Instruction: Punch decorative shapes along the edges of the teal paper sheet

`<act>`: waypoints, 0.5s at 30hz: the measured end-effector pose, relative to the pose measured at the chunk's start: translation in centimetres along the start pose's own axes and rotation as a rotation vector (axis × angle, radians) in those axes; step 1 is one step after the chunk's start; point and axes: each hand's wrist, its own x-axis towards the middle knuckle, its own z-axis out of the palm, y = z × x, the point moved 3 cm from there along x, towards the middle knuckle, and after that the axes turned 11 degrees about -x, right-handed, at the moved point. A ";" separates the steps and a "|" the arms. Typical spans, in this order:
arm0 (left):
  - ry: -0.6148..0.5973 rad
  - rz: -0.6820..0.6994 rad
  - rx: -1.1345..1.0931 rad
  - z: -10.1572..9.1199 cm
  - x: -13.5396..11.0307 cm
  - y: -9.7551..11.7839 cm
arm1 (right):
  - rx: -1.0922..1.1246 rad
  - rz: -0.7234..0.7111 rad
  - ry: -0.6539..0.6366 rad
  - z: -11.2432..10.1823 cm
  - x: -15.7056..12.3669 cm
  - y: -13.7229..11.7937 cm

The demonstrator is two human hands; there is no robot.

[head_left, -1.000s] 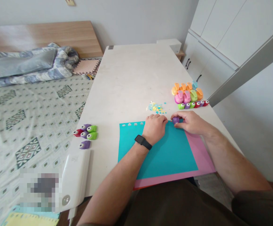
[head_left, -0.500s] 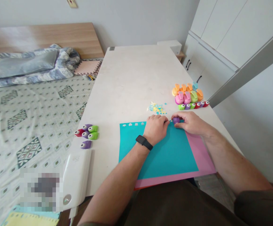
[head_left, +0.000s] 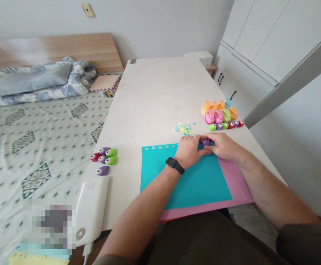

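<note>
Right hand (head_left: 223, 146) grips a purple craft punch (head_left: 205, 142) lengthwise along teal paper's (head_left: 199, 187) edge.

The craft punch (head_left: 205, 142) is glossy plastic (purple); the teal card (head_left: 160, 176) looks smooth, matt paper.

A purple craft punch (head_left: 205, 142) shows against teal paper (head_left: 193, 184) lying on pink paper (head_left: 236, 184); the pale bedsheet (head_left: 58, 173) has dark green diamonds.

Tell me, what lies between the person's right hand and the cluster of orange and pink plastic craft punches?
A row of small green, purple and red craft punches sits there in the head view, closer to the orange and pink punches than to the right hand.
</note>
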 end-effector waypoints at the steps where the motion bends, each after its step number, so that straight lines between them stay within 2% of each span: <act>1: -0.006 0.003 0.002 0.0 0.1 0.0 | -0.002 0.000 0.005 0.0 0.0 -0.1; 15: -0.073 0.023 -0.010 -0.5 0.5 -0.2 | -0.005 0.001 0.018 0.3 0.0 -0.2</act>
